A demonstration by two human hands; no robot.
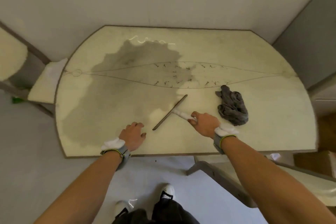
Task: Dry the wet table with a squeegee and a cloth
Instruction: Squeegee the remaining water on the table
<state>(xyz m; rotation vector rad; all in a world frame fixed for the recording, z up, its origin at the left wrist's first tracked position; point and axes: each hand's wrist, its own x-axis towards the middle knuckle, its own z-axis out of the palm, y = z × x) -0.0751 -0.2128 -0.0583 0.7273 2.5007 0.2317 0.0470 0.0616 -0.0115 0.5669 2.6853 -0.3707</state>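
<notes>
Grey puddle [127,85] waits at 10 o'clock; right hand [205,123] grasps the squeegee [172,112], left hand [133,135] lies relaxed; next, I think, drag it through the water

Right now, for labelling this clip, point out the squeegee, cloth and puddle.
squeegee [167,115], head view, middle of blade.
cloth [233,108], head view, centre of heap.
puddle [131,82], head view, its dark middle.

We find the table [272,132], a cream half-oval top with a dark rim, wet across its left and middle under a broad grey puddle [116,100]. The squeegee [170,112], dark blade and white handle, sits diagonal at the puddle's right edge, its handle gripped by our right hand [205,123]. The cloth [233,108], grey and crumpled, lies just right of it.
</notes>
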